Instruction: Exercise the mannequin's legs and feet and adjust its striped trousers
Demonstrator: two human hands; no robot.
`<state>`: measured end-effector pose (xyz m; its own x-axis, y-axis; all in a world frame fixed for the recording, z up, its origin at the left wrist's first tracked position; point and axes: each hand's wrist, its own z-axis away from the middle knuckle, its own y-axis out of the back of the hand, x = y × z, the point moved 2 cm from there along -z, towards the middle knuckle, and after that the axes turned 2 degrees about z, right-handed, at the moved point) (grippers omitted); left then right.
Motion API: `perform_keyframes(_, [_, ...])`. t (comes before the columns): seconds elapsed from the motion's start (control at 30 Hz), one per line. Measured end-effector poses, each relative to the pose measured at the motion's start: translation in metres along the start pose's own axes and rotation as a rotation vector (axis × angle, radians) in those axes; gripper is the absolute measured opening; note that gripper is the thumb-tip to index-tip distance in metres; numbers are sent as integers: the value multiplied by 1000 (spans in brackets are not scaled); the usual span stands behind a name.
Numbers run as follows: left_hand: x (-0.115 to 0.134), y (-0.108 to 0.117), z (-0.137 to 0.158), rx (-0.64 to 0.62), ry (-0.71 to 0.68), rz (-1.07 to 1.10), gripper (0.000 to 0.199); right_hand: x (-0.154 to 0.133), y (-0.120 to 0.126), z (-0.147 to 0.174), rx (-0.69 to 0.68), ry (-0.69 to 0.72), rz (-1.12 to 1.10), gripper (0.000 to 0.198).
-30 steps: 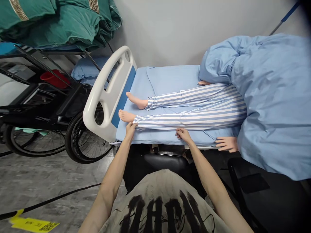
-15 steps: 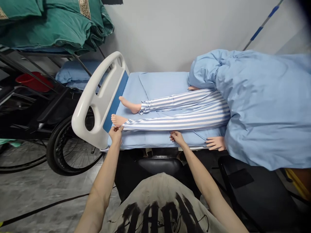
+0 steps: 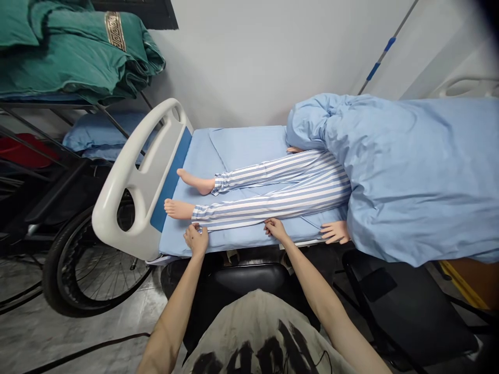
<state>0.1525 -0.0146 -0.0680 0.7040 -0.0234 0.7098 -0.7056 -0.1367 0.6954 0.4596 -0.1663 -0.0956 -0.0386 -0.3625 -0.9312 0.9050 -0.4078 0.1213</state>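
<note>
On the bed lies a manikin in blue-and-white striped trousers, its bare feet towards the footboard. My left hand is closed at the near trouser cuff, a bit of striped cloth showing between thumb and fingers. Further along the same leg, my right hand has its fingers curled on the trousers' near edge, around knee height. A light blue quilt is folded back over the manikin's upper body. One manikin hand sticks out from under it on the near side.
The white footboard rises at the left, with a wheelchair wheel beside it. Green bedding is piled on a rack behind. Black chairs stand along the near side. A pole leans at the wall.
My left hand has shifted from beside the near foot to the cuff, towards me and slightly right. The near trouser leg now spreads wider towards me. The camera view has shifted.
</note>
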Motion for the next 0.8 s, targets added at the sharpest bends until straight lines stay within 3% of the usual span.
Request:
perform_keyframes(0.1, [18,2,4,23,-111,-73,29,2,0,-1,8,5,31,21])
perform_keyframes(0.23, [50,-4,-11,-44,-267,62,26,8,-5,-6,77,21,116,19])
perform_keyframes(0.37, [87,-25,-56,-113,-161,203,22,14,-9,-11,215,62,235,13])
perform_keyframes(0.53, [126,-49,-108,-174,-102,209,30,19,-10,-14,234,94,296,12])
perform_keyframes(0.67, [134,-51,-121,-196,-149,207,41,20,-10,-15,242,86,315,10])
perform_keyframes(0.8, [121,-34,-122,-214,-179,201,42,19,-11,-16,245,72,331,11])
